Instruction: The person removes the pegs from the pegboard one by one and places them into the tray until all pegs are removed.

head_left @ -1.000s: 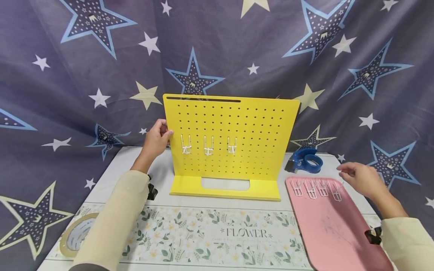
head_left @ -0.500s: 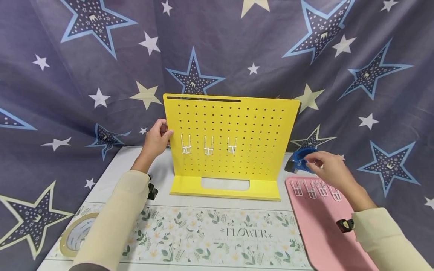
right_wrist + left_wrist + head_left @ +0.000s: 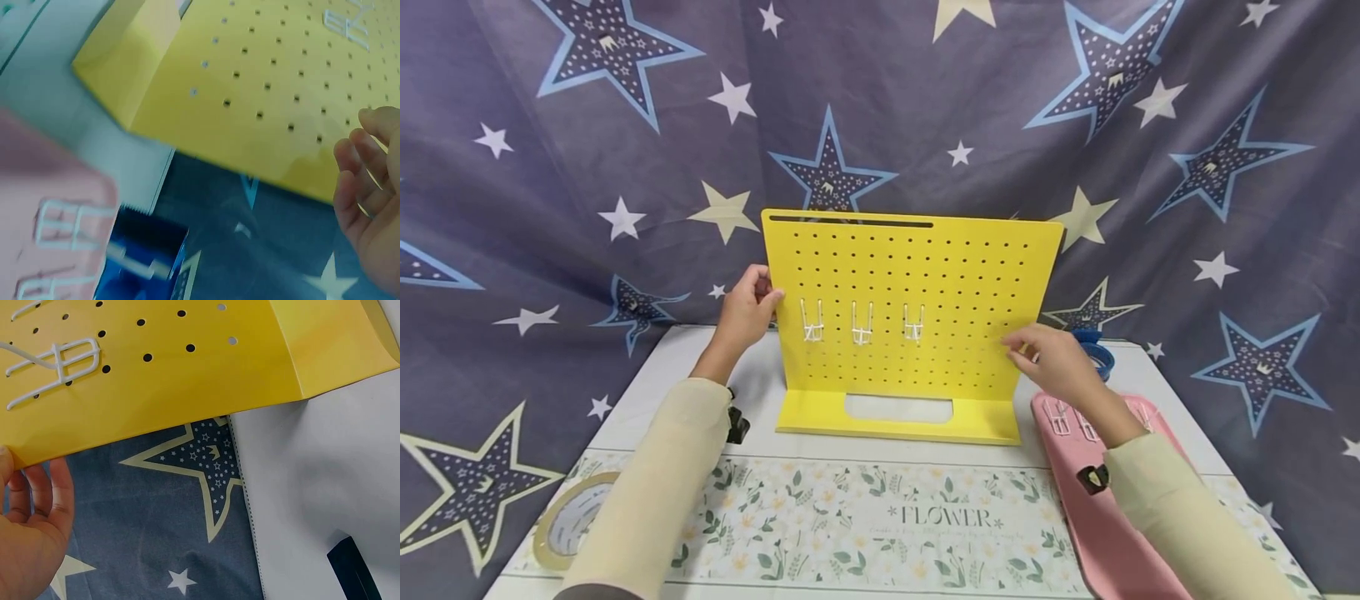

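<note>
A yellow pegboard point(image 3: 955, 292) stands upright on its base, and three white wire hooks point(image 3: 862, 323) hang in a row on its left half. My left hand point(image 3: 747, 307) pinches the board's left edge, thumb in front and fingers behind, as the left wrist view also shows. Close to the right edge of the board is my right hand point(image 3: 1054, 360), its fingers loosely bent; nothing shows between them in the right wrist view. Whether it touches the board I cannot tell. More white wire hooks point(image 3: 69, 225) lie on a pink tray point(image 3: 1075, 492), partly hidden by the right arm.
A blue tape dispenser point(image 3: 1099, 357) sits behind the tray, partly covered by my right hand. A roll of tape point(image 3: 553, 533) lies at the front left. A floral mat point(image 3: 820, 525) spans the table's front, and a starry curtain point(image 3: 985, 108) hangs behind.
My right hand has moved left from beside the tray, past the tape dispenser, to the board's right edge. The left hand keeps its grip on the left edge.
</note>
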The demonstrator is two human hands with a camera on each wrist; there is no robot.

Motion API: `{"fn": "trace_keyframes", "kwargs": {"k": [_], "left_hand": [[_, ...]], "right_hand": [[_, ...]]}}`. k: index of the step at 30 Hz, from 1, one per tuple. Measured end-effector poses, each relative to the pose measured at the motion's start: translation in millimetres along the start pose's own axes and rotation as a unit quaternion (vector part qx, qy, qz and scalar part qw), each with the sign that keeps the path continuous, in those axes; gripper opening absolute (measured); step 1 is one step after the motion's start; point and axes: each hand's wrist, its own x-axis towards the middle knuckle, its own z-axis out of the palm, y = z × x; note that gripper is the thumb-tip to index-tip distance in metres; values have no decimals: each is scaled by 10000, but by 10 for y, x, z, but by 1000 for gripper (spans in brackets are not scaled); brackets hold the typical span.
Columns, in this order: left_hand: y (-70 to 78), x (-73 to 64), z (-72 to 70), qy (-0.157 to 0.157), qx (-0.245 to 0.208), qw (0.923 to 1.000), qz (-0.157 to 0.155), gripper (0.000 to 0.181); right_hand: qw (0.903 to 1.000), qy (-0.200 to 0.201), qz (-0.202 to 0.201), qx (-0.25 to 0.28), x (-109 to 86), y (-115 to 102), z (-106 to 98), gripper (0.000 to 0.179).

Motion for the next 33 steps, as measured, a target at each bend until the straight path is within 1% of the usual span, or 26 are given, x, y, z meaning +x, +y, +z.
{"fn": "trace_keyframes", "kwargs": {"k": [4, 10, 15, 19, 22, 26, 29, 33], "left_hand": [[4, 9, -2, -9, -1, 10000, 12, 24], [10, 12, -14, -5, 1, 10000, -52, 24], [5, 11, -17, 15, 44, 10000, -29, 24], [3, 3, -16, 27, 68, 10000, 18, 23], [-1, 1, -15, 36, 74, 9999, 74, 23], [-2, -1, -13, 29, 80, 9999, 82, 23], [-4, 2, -8, 8, 62, 10000, 55, 23], [-12, 9, -1, -11, 25, 10000, 16, 23]], "right_hand": [[10000, -39, 21, 22, 120, -158, 96, 16], [9999, 124, -91, -55, 294, -364, 266, 16], [9996, 228, -48, -169, 433, -560, 389, 18], [9996, 227, -16, -194, 527, -680, 481, 20], [9994, 222, -68, -258, 583, -739, 545, 21], [9986, 259, -262, -386, 635, -794, 619, 20], [9969, 353, -425, -556, 666, -811, 682, 17], [9951, 508, -483, -705, 695, -834, 745, 15]]}}
